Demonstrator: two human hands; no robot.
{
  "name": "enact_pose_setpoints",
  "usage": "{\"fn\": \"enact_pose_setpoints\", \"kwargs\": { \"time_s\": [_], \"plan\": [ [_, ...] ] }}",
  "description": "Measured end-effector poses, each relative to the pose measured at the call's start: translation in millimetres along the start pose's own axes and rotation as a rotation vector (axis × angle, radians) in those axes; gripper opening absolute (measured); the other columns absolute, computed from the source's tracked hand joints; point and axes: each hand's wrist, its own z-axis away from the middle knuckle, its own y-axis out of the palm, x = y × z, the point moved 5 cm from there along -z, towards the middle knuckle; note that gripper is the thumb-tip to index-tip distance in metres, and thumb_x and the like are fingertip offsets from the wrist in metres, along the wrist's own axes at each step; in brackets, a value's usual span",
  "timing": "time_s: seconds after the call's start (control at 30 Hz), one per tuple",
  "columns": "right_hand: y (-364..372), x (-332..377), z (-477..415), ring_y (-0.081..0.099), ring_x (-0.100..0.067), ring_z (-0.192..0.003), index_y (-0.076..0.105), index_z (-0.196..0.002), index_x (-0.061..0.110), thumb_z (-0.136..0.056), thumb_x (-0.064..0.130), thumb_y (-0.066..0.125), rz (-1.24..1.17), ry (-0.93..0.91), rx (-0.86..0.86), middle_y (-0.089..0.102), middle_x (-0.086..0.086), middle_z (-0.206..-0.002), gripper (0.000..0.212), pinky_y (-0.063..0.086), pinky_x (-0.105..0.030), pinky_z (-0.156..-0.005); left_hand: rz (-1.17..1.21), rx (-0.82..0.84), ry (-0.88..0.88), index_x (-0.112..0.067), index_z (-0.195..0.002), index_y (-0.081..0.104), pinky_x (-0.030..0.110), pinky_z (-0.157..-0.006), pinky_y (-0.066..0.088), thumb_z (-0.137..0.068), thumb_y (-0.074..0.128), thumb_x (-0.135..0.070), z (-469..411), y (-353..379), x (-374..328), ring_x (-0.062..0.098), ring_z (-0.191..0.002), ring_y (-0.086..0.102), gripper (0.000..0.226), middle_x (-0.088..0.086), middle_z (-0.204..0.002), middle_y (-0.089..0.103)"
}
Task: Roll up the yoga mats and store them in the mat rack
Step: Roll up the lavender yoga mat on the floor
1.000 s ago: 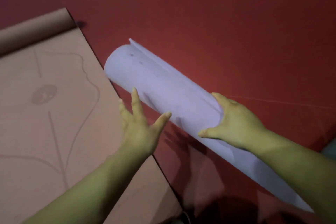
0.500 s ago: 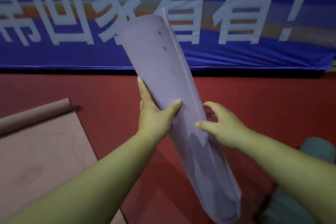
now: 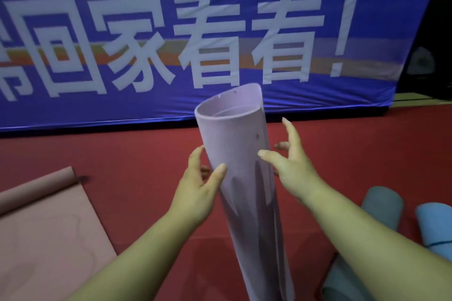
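While a loosely rolled lilac yoga mat stands almost upright above the red floor, the left hand clasps its upper half, fingers behind; the right hand is splayed, thumb just touching; light, soft and likely to unwind, the mat seems best gripped mid-length over its loose edge.

Red carpeted floor — a pinkish yoga mat is spread out at left, far end curled; a teal rolled mat and a blue rolled mat are laid at right.

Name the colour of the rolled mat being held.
The mat is pale lilac, seen in the head view.
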Motion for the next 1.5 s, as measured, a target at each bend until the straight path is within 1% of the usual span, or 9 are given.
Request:
{"fn": "enact_pose_setpoints", "kwargs": {
  "time_s": [0.13, 0.3, 0.43, 0.5, 0.6, 0.7, 0.9, 1.27, 1.5],
  "plan": [
    [6, 14, 3, 0.057, -0.004, -0.124, 0.011, -0.149, 0.066, -0.068, 0.061, 0.074, -0.037, -0.046, 0.133, 0.051, 0.009, -0.140, 0.102, 0.046, -0.036, -0.107, 0.111, -0.106, -0.032, -0.026, -0.119, 0.047, 0.009, -0.070, 0.048, -0.085, 0.075, -0.051, 1, -10, -20, -0.006, -0.093, 0.063, 0.051, -0.008, -0.119, 0.062],
    [-1, 30, 5, 0.069, -0.013, -0.109, 0.031, -0.153, 0.046, -0.066, 0.048, 0.074, -0.137, -0.098, 0.168, 0.066, 0.000, -0.122, 0.097, 0.052, -0.033, -0.097, -0.038, 0.096, 0.170, -0.070, -0.147, -0.001, 0.039, -0.088, 0.056, -0.068, 0.076, -0.068, 11, -21, -54, 0.006, -0.105, 0.068, 0.111, -0.027, -0.151, 0.042],
    [-8, 32, 4, 0.066, -0.020, -0.115, 0.040, -0.147, 0.044, -0.071, 0.045, 0.073, -0.257, -0.060, 0.202, 0.065, -0.008, -0.128, 0.082, 0.052, -0.043, -0.099, 0.105, 0.175, 0.182, -0.059, -0.143, 0.029, 0.027, -0.100, 0.050, -0.070, 0.067, -0.068, 7, -18, -56, -0.005, -0.118, 0.059, 0.083, -0.036, -0.139, 0.048],
    [-12, 39, 1, 0.058, -0.018, -0.127, 0.046, -0.141, 0.052, -0.078, 0.057, 0.068, -0.312, -0.042, 0.192, 0.063, 0.000, -0.138, 0.067, 0.044, -0.045, -0.108, 0.209, 0.121, 0.143, -0.055, -0.133, 0.039, 0.013, -0.089, 0.044, -0.069, 0.058, -0.069, 9, -15, -59, -0.015, -0.108, 0.057, 0.069, -0.039, -0.123, 0.055],
    [-15, 46, -1, 0.053, -0.016, -0.135, 0.060, -0.136, 0.041, -0.077, 0.071, 0.069, -0.384, -0.054, 0.194, 0.060, 0.005, -0.143, 0.067, 0.035, -0.048, -0.118, 0.368, 0.075, 0.086, -0.054, -0.120, 0.053, 0.029, -0.074, 0.044, -0.069, 0.052, -0.079, 11, -2, -65, 0.002, -0.084, 0.061, 0.056, -0.017, -0.111, 0.067],
    [-17, 52, 2, 0.069, -0.028, -0.112, 0.071, -0.119, 0.025, -0.086, 0.064, 0.054, -0.523, 0.013, 0.193, 0.072, -0.012, -0.121, 0.053, 0.049, -0.050, -0.102, 0.461, 0.013, 0.066, -0.043, -0.107, 0.063, 0.024, -0.068, 0.046, -0.073, 0.049, -0.073, 11, 7, -76, 0.006, -0.078, 0.058, 0.048, -0.013, -0.100, 0.068],
    [-22, 58, 1, 0.070, -0.026, -0.110, 0.064, -0.128, 0.035, -0.086, 0.054, 0.053, -0.537, 0.036, 0.291, 0.073, -0.008, -0.120, 0.047, 0.053, -0.044, -0.097, 0.560, -0.127, 0.063, -0.024, -0.098, 0.068, 0.017, -0.077, 0.048, -0.086, 0.047, -0.034, 9, 14, -87, 0.005, -0.087, 0.063, 0.026, -0.003, -0.098, 0.070],
    [-9, 35, 14, 0.066, -0.006, -0.106, 0.057, -0.111, 0.015, -0.085, 0.021, 0.050, -0.508, -0.104, 0.337, 0.070, 0.013, -0.118, 0.028, 0.053, -0.022, -0.089, 0.594, -0.189, 0.057, -0.020, -0.107, 0.069, 0.017, -0.086, 0.048, -0.091, 0.040, -0.030, 9, 21, -63, 0.005, -0.105, 0.064, 0.034, -0.012, -0.109, 0.070],
    [-11, 29, 15, 0.064, -0.015, -0.113, 0.062, -0.110, 0.020, -0.085, 0.021, 0.051, -0.510, -0.100, 0.298, 0.069, 0.009, -0.124, 0.027, 0.051, -0.032, -0.097, 0.577, -0.140, 0.034, -0.028, -0.103, 0.071, 0.025, -0.090, 0.051, -0.087, 0.049, -0.032, 10, 22, -61, 0.009, -0.104, 0.066, 0.028, -0.006, -0.108, 0.072]
  ]
}}
